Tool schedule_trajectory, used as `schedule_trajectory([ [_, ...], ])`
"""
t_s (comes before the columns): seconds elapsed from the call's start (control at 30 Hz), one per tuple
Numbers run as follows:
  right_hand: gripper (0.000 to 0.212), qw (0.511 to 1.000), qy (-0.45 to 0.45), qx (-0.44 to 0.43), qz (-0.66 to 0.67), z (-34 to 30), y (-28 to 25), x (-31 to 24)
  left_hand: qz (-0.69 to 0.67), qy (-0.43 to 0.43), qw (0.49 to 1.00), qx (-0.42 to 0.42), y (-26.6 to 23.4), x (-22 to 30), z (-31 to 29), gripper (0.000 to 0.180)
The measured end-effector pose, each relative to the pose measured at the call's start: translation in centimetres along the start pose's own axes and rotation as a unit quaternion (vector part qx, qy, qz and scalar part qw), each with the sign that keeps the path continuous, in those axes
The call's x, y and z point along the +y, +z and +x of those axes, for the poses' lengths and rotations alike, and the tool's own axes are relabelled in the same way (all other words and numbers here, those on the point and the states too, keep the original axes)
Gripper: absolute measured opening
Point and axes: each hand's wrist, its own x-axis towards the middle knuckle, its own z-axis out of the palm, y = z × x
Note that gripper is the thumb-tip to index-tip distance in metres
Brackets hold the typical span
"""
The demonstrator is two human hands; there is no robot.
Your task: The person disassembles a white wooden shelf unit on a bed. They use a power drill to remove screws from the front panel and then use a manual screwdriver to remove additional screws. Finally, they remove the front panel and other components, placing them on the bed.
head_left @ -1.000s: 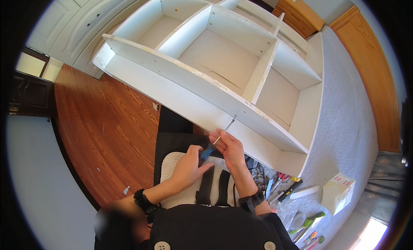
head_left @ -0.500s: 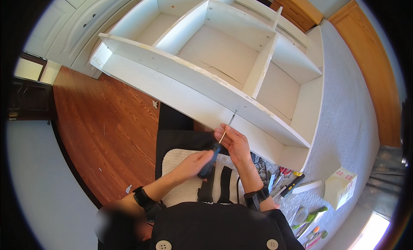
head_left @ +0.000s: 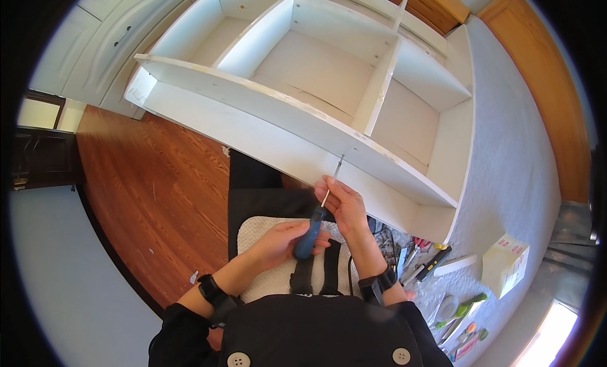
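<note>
A screwdriver [head_left: 308,238] with a dark blue handle slants up from my lap toward the white shelf unit [head_left: 265,122]. My left hand [head_left: 282,244] is closed around its handle, thumb on the near side and fingertips showing beyond it. My right hand [head_left: 344,206] steadies the metal shaft between thumb and fingers. Past those fingers, a thin metal screw [head_left: 340,161] meets the face of the long front board, close to a small hole. Whether the tip sits in the screw head is too small to tell.
Right of my arm lie red-handled pliers [head_left: 418,244], a black and yellow tool [head_left: 434,264] and several other tools. A white box [head_left: 506,266] stands farther right. Wooden floor [head_left: 145,202] spreads at left, with white cabinets [head_left: 101,57] behind it.
My left hand has turned about the screwdriver handle, its fingers now looser and showing beyond it. The right hand keeps its hold on the shaft. The whole view has shifted slightly.
</note>
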Motion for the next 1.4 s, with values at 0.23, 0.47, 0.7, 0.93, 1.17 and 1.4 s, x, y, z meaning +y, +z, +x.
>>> schedule_trajectory([
  [0.23,0.031,1.0,-0.008,-0.02,0.01,0.2,0.4,0.3,0.274,0.196,0.933,0.123,0.3,-1.2,0.6,0.032],
  [0.47,0.044,0.993,-0.056,-0.089,0.05,1.7,-0.8,-1.6,-0.016,0.035,0.999,-0.022,0.4,0.6,-0.1,0.029],
  [0.7,0.027,0.986,0.005,-0.101,0.134,4.3,-0.9,-2.4,0.088,-0.002,0.996,0.011,0.3,1.4,-0.2,0.039],
  [0.93,0.024,0.988,0.031,-0.058,0.142,4.5,-0.8,-2.6,-0.247,-0.111,0.946,-0.176,-0.1,0.5,1.4,0.041],
  [1.17,0.027,0.993,0.04,-0.035,0.105,4.4,-0.4,-3.1,0.442,0.193,0.844,0.234,0.3,-0.1,1.4,0.022],
  [1.4,0.032,0.98,0.049,-0.132,0.142,3.6,-1.3,-2.9,-0.081,-0.008,0.995,-0.057,-0.8,-0.1,2.0,0.04],
])
